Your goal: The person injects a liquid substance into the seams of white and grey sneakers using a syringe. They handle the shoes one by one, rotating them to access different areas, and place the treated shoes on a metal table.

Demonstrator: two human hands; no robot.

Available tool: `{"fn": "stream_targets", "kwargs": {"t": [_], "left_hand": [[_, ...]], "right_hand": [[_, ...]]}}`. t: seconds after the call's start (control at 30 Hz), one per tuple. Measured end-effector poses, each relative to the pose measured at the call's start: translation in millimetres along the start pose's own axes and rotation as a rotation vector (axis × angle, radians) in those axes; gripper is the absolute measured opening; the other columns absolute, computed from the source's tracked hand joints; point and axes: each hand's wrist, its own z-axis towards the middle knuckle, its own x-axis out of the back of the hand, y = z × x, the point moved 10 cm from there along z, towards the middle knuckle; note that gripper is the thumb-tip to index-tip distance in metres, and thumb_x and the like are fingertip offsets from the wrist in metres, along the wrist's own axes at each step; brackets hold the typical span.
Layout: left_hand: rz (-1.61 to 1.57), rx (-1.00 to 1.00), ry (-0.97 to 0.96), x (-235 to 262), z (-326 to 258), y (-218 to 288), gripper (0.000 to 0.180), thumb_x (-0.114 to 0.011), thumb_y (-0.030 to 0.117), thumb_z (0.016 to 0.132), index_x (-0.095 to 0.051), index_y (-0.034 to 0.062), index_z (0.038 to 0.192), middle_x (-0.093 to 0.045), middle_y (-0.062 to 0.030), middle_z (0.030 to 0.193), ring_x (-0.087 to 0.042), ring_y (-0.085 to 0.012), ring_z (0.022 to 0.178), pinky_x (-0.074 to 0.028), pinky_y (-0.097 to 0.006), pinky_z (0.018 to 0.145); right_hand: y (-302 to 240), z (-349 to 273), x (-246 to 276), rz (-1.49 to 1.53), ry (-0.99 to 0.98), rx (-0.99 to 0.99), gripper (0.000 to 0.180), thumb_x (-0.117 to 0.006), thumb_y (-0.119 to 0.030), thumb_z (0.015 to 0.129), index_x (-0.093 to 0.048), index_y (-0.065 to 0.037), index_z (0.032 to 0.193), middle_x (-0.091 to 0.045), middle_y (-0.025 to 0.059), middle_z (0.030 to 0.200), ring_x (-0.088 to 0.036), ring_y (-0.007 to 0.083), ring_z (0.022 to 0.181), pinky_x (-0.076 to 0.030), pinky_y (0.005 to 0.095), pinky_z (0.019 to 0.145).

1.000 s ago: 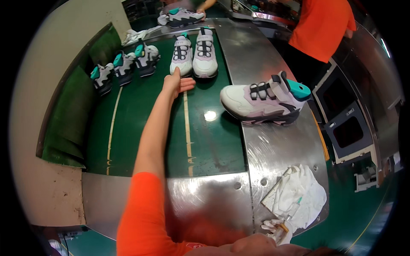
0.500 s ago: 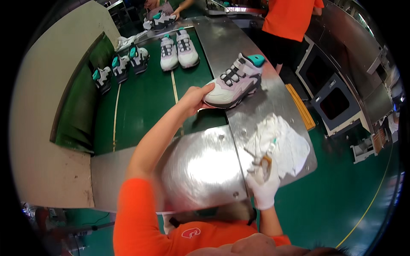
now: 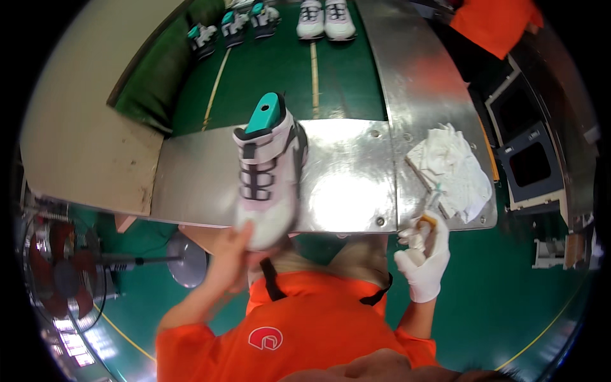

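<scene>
My bare left hand (image 3: 230, 256) grips a white and pale pink sneaker (image 3: 270, 191) by its toe. The sneaker has black elastic laces, a strap, a dark sole and a teal last (image 3: 265, 113) in its opening. It is tilted over the metal table's near edge, its toe towards me. My right hand (image 3: 425, 264), in a white glove, is closed around a small slim tool (image 3: 430, 220) with a yellowish-brown part; its kind is unclear. The tool's pale end points at a crumpled white cloth (image 3: 455, 169) on the table's right side.
Beyond the metal table (image 3: 347, 184) runs a green conveyor belt (image 3: 267, 83) carrying a pair of sneakers (image 3: 326, 22) and several dark-soled shoes (image 3: 233, 28). A beige panel (image 3: 83, 108) stands at left, a fan (image 3: 65, 279) below it. Another person's orange shirt (image 3: 493, 25) shows far right.
My left hand has brought the sneaker back towards me and left, turning its toe to face me. My right hand has stayed near the cloth, still holding the tool. The view has tilted down.
</scene>
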Motion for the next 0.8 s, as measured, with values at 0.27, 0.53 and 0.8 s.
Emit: {"fn": "stream_targets", "kwargs": {"t": [0.27,0.53,0.8], "left_hand": [[0.567,-0.111,-0.996,-173.5,-40.2,6.6,0.041,-0.06,0.024,0.097,-0.055,0.0057,0.133,-0.069,-0.0077,0.104,-0.068,-0.019,0.094,-0.054,-0.034,0.084],[1.599,-1.368,-0.334,-154.9,31.3,156.1,0.083,-0.084,0.037,0.064,-0.049,0.0072,0.133,-0.053,-0.0142,0.134,-0.041,-0.0343,0.135,-0.018,-0.061,0.114],[1.56,-1.585,-0.193,-67.6,-39.1,102.2,0.034,-0.072,0.006,0.07,-0.063,0.0063,0.102,-0.062,-0.0106,0.111,-0.06,-0.0282,0.116,-0.04,-0.058,0.105]], "right_hand": [[-16.1,21.1,11.2,0.072,0.059,-0.065,0.077,-0.073,0.002,0.067,-0.039,-0.004,0.136,-0.052,0.0087,0.117,-0.057,0.0166,0.098,-0.05,0.0308,0.085],[-1.0,61.1,31.8,-0.179,-0.058,-0.321,0.065,-0.074,-0.008,0.071,-0.048,-0.002,0.131,-0.057,0.0068,0.108,-0.057,0.0127,0.094,-0.048,0.0253,0.081],[-27.2,45.9,19.4,-0.052,-0.161,-0.286,0.073,-0.074,-0.004,0.066,-0.048,-0.002,0.134,-0.055,0.0051,0.113,-0.057,0.0127,0.091,-0.048,0.025,0.08]]}}
